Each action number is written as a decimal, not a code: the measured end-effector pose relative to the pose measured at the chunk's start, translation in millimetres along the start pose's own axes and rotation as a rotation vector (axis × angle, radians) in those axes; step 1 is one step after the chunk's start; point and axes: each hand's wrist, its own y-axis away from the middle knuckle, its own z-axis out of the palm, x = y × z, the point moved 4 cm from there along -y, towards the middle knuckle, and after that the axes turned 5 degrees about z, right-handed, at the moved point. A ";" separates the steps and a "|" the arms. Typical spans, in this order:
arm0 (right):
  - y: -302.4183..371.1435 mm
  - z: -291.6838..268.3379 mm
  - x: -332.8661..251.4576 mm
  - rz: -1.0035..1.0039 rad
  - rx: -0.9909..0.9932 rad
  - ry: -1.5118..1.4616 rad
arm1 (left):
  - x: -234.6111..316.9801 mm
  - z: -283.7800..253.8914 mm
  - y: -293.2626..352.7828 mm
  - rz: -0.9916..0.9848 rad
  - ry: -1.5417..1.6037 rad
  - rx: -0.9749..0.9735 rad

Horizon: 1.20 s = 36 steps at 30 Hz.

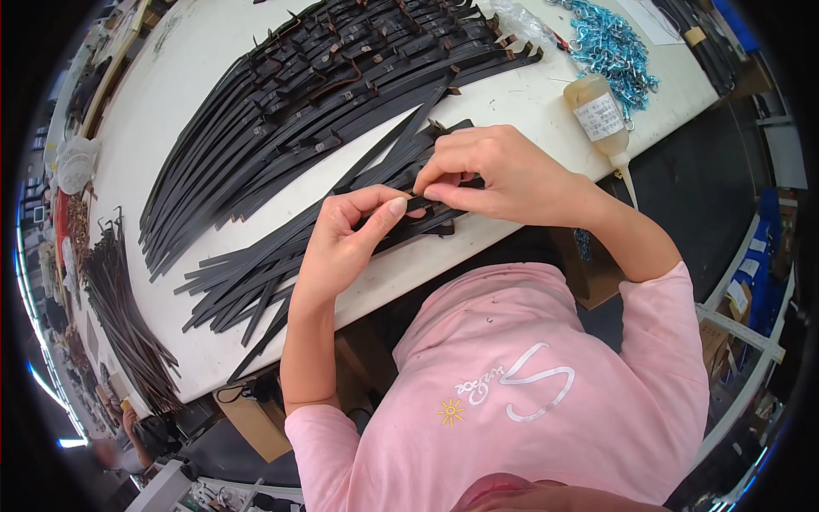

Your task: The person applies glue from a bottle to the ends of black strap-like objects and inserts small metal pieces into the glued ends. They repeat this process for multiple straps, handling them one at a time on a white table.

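Note:
My left hand (348, 239) is closed in a pinch, thumb against forefinger, on the end of a black strap (416, 203). Close to it, the fingertips of my right hand (495, 175) pinch the same strap, so the two hands nearly touch. Its brownish edge shows between the fingers; the rest is partly hidden. Under and beside both hands lies a loose bundle of black straps (264, 260), fanned toward the left along the table's near edge.
A large layered spread of black straps (281, 128) covers the white table's (503, 94) far side. At right are a glue bottle (600, 119) with a long nozzle and a heap of blue-wrapped metal clasps (607, 51). Thin dark strips (128, 316) hang over the left edge.

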 end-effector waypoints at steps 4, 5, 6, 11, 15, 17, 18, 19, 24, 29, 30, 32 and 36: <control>-2.1 4.5 -1.6 -0.013 0.003 0.066 | -0.8 1.2 -0.1 -0.005 -0.006 0.000; -3.0 5.3 -2.1 -0.019 -0.008 0.072 | -1.9 0.4 -0.1 -0.006 -0.033 0.002; -4.1 5.6 -2.5 -0.024 -0.018 0.079 | -3.1 0.1 0.0 -0.006 -0.060 0.004; -7.5 7.3 -6.7 0.031 -0.044 0.070 | -7.7 3.5 -0.5 0.089 -0.143 0.057; -8.6 10.2 2.8 0.152 -0.070 -0.056 | -10.6 3.0 0.6 0.042 -0.167 0.057; -6.8 7.8 6.2 0.215 -0.085 -0.132 | -4.7 4.5 -0.8 0.021 -0.116 0.046; -5.6 4.6 6.3 0.242 -0.087 -0.168 | -4.0 4.8 -1.2 0.021 -0.097 0.046; -5.3 3.2 6.8 0.269 -0.089 -0.205 | -3.3 4.9 -1.5 0.021 -0.080 0.048; -4.4 5.7 4.6 0.139 -0.065 -0.082 | -4.4 6.5 -1.7 0.034 -0.041 0.050; -8.6 9.1 1.8 0.103 -0.061 -0.012 | -5.7 5.4 -0.7 0.032 -0.080 0.031; -10.0 9.4 1.2 0.121 -0.066 -0.021 | -6.1 5.3 -0.8 0.044 -0.101 0.038; -11.4 10.4 1.5 0.153 -0.074 -0.039 | -9.3 6.3 -1.3 0.079 -0.116 0.072; -10.7 14.5 5.1 0.224 -0.096 -0.069 | -9.6 4.3 0.0 0.025 -0.195 0.075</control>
